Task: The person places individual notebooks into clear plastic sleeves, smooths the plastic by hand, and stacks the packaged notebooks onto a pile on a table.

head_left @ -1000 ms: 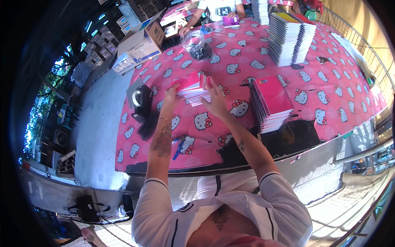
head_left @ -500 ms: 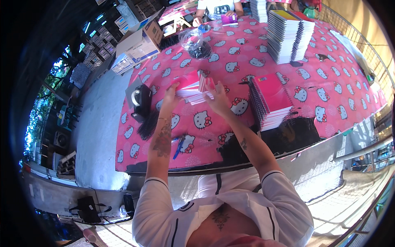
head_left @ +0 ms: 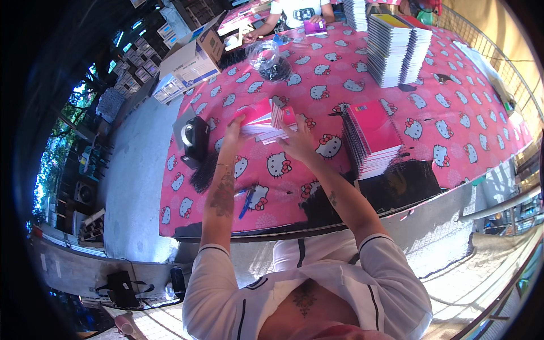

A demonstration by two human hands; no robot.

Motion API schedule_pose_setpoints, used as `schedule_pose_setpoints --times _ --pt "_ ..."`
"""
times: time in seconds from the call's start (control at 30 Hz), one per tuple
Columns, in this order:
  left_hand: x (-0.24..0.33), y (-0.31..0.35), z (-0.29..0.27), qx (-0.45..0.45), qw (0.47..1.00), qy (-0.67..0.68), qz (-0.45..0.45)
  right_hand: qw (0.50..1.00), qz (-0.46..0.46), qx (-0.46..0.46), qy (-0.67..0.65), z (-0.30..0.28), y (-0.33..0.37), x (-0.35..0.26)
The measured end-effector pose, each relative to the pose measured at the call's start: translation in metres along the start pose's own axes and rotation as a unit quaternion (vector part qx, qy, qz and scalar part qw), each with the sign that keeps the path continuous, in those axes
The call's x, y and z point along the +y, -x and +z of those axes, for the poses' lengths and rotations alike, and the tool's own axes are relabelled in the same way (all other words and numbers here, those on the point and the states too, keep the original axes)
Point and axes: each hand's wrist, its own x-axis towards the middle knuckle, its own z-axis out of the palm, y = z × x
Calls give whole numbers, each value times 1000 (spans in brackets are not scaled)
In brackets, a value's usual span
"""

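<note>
Fingers [head_left: 241,119] of the left hand [head_left: 233,131] pinch the left edge of the fanned, pink-covered booklets [head_left: 258,115]; those of the right hand [head_left: 301,143] are partly spread against the right edge, and whether they pinch I cannot tell. The booklets are at the clock's centre, twelve pointing away from the wearer.

The surface [head_left: 323,110] wears a pink cloth patterned with cartoon cat faces. On it, a clear plastic bag [head_left: 266,55] sits at twelve, two tall stacks of spiral notebooks [head_left: 389,54] at two, a shorter pink-covered pile [head_left: 372,136] just past three, a blue pen [head_left: 246,205] between six and seven, and a black-and-white device [head_left: 195,140] between eight and nine.

Around it, a co-worker [head_left: 302,14] touches a purple booklet [head_left: 315,27] between twelve and one. A cardboard box [head_left: 190,63] stands at ten, grey floor [head_left: 136,170] stretches past eight, and wire fencing [head_left: 481,52] curves beyond two.
</note>
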Motion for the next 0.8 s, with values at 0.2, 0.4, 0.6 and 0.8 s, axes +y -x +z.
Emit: schedule_pose_setpoints --times 0.2,0.4,0.6,0.8 --pt "-1 11 -5 33 999 -10 32 1000 -1 -1 -23 5 1 -1" --pt "9 32 -21 68 995 -8 66 998 -5 -18 -67 22 -4 14" --pt "16 72 -12 -46 994 35 96 915 83 -3 -396 -22 -14 21" --pt "9 96 -21 -112 983 72 126 764 146 -146 -612 -86 19 -52"
